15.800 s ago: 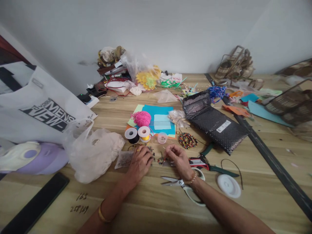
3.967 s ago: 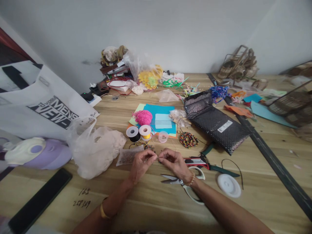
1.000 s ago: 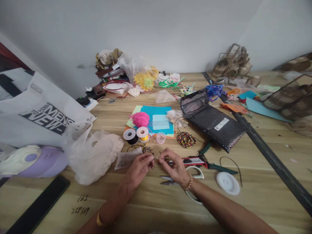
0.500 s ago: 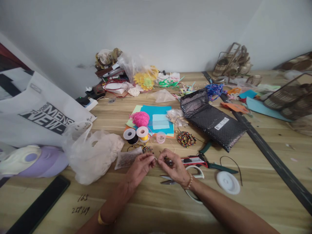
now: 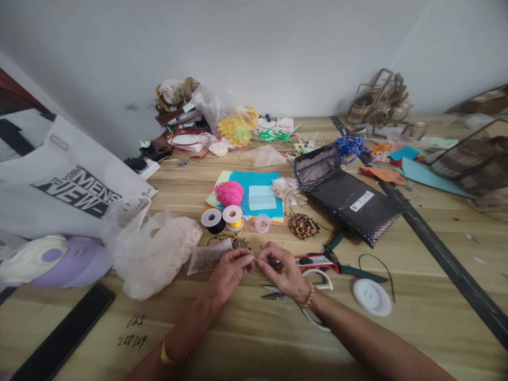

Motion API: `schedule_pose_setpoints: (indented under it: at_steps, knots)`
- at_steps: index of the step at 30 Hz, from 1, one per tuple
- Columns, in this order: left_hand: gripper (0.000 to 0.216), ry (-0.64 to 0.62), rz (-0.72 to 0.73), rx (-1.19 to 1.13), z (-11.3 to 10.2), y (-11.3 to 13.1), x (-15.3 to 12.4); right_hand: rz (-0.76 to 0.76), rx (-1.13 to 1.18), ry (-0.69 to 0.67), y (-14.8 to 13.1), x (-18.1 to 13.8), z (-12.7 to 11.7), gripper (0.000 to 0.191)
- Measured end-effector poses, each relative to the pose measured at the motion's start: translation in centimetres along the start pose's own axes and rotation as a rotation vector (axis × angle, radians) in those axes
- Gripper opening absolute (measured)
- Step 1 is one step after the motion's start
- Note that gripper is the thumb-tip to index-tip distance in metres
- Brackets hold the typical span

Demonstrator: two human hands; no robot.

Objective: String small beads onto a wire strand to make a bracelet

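Observation:
My left hand is closed in a pinch on a thin pale strand, most of it hidden by the fingertips. Close beside it, my right hand is also pinched, its fingertips almost meeting the left ones. What the right fingers hold is too small to make out. Under the right wrist lie white-handled scissors, and a red utility knife sits just beyond that hand. A clear bag of small beads lies by the left hand, with loose dark beads behind it.
Behind the hands are black thread and yellow thread spools, pink yarn, a bead string and a black bubble mailer. A plastic bag stands left; a white spool lies right.
Both hands stay nearly in place, fingertips still pinched together. The pale strand between them shows slightly differently. The other things have not moved.

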State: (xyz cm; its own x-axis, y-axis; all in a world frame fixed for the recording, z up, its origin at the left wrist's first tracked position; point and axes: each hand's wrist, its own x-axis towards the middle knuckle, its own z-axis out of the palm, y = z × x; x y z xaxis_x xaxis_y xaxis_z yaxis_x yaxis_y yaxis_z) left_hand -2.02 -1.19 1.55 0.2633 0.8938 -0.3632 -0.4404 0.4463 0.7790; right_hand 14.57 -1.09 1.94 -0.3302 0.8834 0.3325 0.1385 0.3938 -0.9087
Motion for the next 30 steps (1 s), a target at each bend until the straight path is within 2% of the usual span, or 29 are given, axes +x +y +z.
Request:
schedule_pose_setpoints:
  at_steps: [10,16,20,25,30]
  knots:
    - [0.022,0.002,0.048,0.114,0.2,0.0,-0.2,-0.009,-0.005,0.025,0.0,0.1,0.1,0.018]
    - [0.016,0.069,0.148,0.373,-0.7,-0.3,0.0,0.015,-0.015,0.045,0.2,0.1,0.2,0.018]
    - [0.017,0.092,0.197,0.518,-0.3,0.4,-0.2,0.023,-0.021,0.04,0.1,0.1,0.1,0.017]
    - [0.02,0.129,0.331,0.716,0.5,1.0,-0.9,0.036,-0.032,0.031,0.2,0.1,0.2,0.016]
    - [0.015,0.176,0.567,0.902,0.4,0.7,-1.2,0.024,-0.02,0.028,0.2,0.1,0.2,0.009]
